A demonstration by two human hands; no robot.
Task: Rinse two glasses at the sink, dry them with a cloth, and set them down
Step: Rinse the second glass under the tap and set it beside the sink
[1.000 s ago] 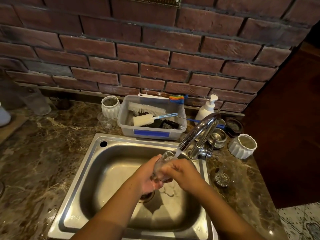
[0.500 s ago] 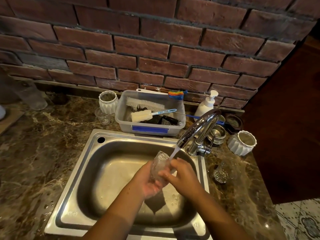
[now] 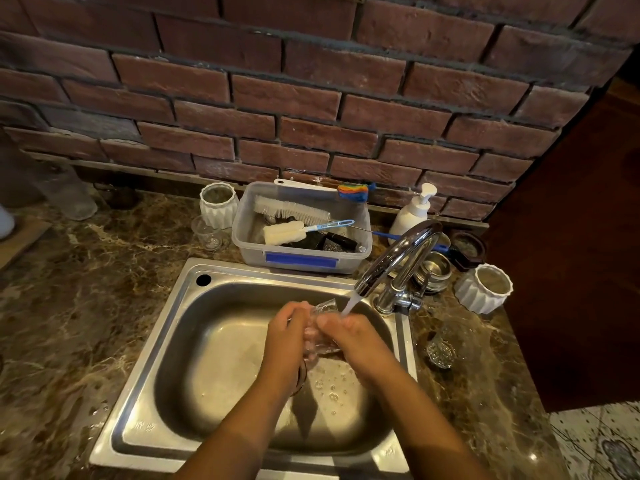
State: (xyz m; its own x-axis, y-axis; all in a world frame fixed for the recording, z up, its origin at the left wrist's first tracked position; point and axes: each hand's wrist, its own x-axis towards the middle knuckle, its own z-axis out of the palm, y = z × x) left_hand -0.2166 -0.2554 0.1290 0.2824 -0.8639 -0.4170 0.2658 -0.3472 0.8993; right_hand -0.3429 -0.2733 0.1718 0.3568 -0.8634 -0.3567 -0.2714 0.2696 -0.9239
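My left hand (image 3: 287,337) and right hand (image 3: 356,341) are wrapping the glass (image 3: 323,306) tighter near the sink's (image 3: 235,271) back-right corner. Water (image 3: 349,303) is now hitting my right fingers (image 3: 332,320), so I'm still rinsing glass one.

A: The sink (image 3: 214,358), what's it made of?
B: Brushed steel with a dull sheen, beaded with water. The tap (image 3: 394,252) at its far right is mirror-bright chrome.
A: And the counter (image 3: 86,306)?
B: Polished brown stone, veined and glossy. The far wall (image 3: 277,98) is rough, matt brick; the tub (image 3: 242,237) is cloudy plastic; the glass (image 3: 323,305) is clear and wet.
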